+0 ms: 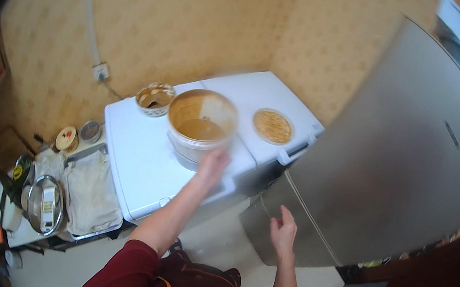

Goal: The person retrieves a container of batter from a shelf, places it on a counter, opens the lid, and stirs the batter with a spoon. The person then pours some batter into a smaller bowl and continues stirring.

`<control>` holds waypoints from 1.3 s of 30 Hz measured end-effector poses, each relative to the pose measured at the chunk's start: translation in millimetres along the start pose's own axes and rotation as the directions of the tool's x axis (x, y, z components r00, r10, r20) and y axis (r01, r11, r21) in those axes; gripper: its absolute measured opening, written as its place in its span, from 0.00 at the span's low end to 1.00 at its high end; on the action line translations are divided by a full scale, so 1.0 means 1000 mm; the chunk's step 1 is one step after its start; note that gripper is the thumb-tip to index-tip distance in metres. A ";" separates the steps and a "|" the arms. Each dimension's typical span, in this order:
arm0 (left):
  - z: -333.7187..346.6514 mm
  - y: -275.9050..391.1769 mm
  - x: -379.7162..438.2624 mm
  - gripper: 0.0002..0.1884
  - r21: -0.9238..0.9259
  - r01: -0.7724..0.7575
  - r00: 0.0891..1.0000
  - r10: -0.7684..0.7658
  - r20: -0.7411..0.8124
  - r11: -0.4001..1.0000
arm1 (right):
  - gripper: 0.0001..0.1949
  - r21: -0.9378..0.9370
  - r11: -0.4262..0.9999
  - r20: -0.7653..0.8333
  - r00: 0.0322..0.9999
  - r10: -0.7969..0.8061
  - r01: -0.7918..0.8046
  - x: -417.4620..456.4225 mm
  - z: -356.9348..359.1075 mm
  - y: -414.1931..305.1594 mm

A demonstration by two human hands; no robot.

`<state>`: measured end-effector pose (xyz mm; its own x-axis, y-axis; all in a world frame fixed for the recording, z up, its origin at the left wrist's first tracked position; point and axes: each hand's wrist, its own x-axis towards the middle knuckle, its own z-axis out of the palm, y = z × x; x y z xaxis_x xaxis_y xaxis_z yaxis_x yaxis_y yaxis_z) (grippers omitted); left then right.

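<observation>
On the white chest freezer [135,170] stands a large white plastic bucket [187,152] with brownish contents low inside and residue on its inner wall. My left hand [213,165] is at the bucket's near right side; blur hides whether its fingers grip anything. Below the freezer's front edge, my right hand [284,229] is raised in the air, thumb and fingers apart, holding nothing. Just left of the bucket sits a patterned bowl [155,112] with brown and pale residue and a dark utensil in it. To the right lies a round container [273,126] with a tan, flaky-looking surface.
A tall metal cabinet or refrigerator [389,156] rises at the right. At the left, a cloth-covered metal tray [90,195], a steel bowl [44,223] holding a grater-like tool, and small tubs [67,139] crowd a side table. A socket [101,71] is on the wall.
</observation>
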<state>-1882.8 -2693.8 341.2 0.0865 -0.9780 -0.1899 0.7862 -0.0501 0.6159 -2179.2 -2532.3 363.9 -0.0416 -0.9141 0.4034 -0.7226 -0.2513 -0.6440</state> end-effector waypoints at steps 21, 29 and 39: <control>-0.089 0.204 -0.080 0.08 0.228 -0.120 0.800 0.231 -0.554 0.966 | 0.23 0.345 0.915 0.691 0.716 -0.096 -0.211 0.444 0.362 -0.113; -0.117 0.240 -0.127 0.25 0.198 -0.281 0.788 0.344 -0.511 0.939 | 0.18 0.252 0.653 0.941 0.337 0.006 -0.715 0.448 0.533 -0.174; -0.132 0.240 -0.132 0.26 0.275 -0.294 0.753 0.399 -0.523 0.915 | 0.11 0.304 0.837 0.866 0.498 -0.043 -0.456 0.459 0.532 -0.173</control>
<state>-1624.9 -2550.1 413.1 0.6990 -0.6505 -0.2970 0.5261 0.1865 0.8297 -1705.8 -3077.5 314.5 0.6080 -0.7202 -0.3340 -0.3758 0.1096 -0.9202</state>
